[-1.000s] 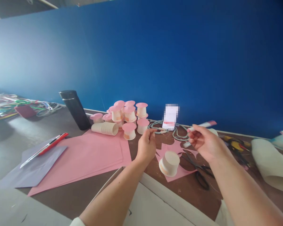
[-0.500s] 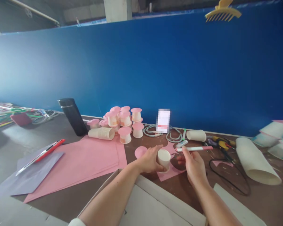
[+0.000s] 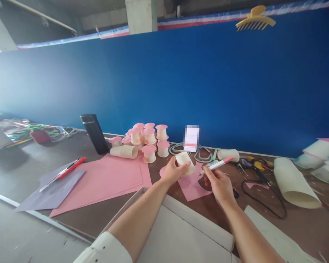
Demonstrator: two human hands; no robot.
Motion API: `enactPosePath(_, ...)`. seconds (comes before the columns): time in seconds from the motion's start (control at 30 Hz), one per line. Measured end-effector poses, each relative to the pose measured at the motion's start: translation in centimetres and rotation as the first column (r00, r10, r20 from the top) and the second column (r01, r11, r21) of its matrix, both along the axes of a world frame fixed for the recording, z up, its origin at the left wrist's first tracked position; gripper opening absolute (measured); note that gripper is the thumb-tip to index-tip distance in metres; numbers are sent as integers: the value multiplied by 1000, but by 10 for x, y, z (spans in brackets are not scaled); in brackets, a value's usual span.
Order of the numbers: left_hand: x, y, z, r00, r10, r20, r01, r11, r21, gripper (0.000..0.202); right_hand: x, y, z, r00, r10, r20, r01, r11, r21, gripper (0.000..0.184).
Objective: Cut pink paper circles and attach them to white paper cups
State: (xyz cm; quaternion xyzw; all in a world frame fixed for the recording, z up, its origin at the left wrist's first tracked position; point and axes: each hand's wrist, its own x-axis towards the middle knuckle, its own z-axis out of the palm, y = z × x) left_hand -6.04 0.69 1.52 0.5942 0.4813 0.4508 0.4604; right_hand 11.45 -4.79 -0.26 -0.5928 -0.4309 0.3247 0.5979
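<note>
My left hand [image 3: 173,171] grips a small white paper cup [image 3: 184,160], lifted off the table and tilted. My right hand [image 3: 218,182] holds a white pen with a pink cap [image 3: 217,165], its tip pointing left toward the cup. Below both hands lies a cut piece of pink paper [image 3: 192,186] on the brown table [image 3: 197,212], with a pink paper circle [image 3: 162,171] peeking out beside my left hand. Behind stands a cluster of white cups topped with pink discs [image 3: 149,138].
A stack of cups lies on its side [image 3: 124,151] next to a black flask [image 3: 94,133]. Large pink sheets [image 3: 104,180], grey paper with a red-handled knife [image 3: 63,172], cables [image 3: 263,190], a rolled white sheet [image 3: 293,182] and a lying cup [image 3: 229,155] surround the hands.
My left hand has picked the cup up from the pink paper and tilted it. My right hand has brought the pen closer to the cup.
</note>
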Motion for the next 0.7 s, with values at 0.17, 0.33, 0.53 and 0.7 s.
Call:
enactPosePath(0.17,17,2,-4,976,-27,216,40,998,-53,53,-4,1,-1,980,105,-171,-100,994,37,29)
enactPosePath(0.33,25,0,-10,957,6,289,18,997,-78,53,-8,1,2,928,161,-337,-162,986,23,39)
enactPosePath(0.53,25,-5,-10,949,35,313,-17,998,-60,55,-14,-1,3,822,260,-507,-305,952,-7,33)
enactPosePath(0.7,23,-6,-13,841,-146,520,176,984,-7,51,-6,4,0,691,246,-680,-299,953,40,29)
